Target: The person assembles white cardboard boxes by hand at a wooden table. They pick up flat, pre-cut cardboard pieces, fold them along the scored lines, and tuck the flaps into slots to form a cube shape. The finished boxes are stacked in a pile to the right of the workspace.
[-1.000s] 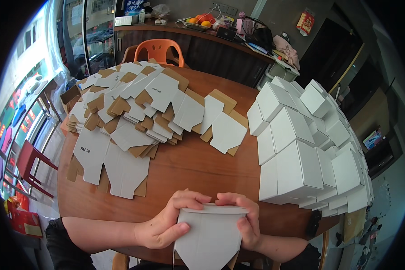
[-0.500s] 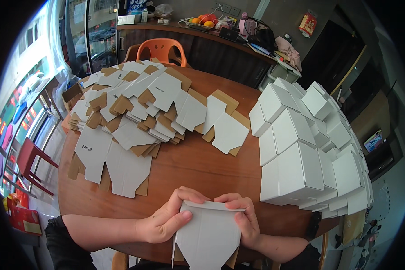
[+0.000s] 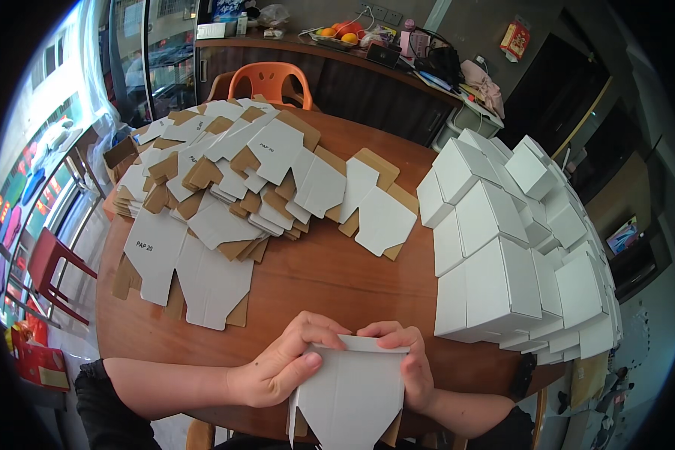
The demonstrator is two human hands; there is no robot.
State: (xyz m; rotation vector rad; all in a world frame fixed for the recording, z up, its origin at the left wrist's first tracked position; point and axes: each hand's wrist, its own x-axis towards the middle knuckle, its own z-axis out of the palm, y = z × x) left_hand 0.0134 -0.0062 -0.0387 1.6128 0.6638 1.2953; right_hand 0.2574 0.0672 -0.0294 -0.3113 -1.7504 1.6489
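Note:
A white cardboard box blank (image 3: 350, 394), partly folded, is held upright close to me at the table's near edge. My left hand (image 3: 292, 360) grips its upper left corner, thumb on the near face and fingers over the top. At the upper right corner, my right hand (image 3: 406, 360) pinches the same blank between thumb and fingers. A narrow flap (image 3: 364, 343) along the top edge is bent over under the fingertips. Brown cardboard shows at the blank's lower sides, and its bottom runs out of the picture.
Flat white-and-brown box blanks (image 3: 225, 176) lie in a loose heap on the far left of the wooden table (image 3: 315, 277). Folded white boxes (image 3: 495, 255) are stacked at the right. Beyond the table stands an orange chair (image 3: 271, 81) before a sideboard (image 3: 337, 75).
The top flap is tilted differently and shows more of its face. My left fingers have shifted slightly along it, and my right thumb has moved a little.

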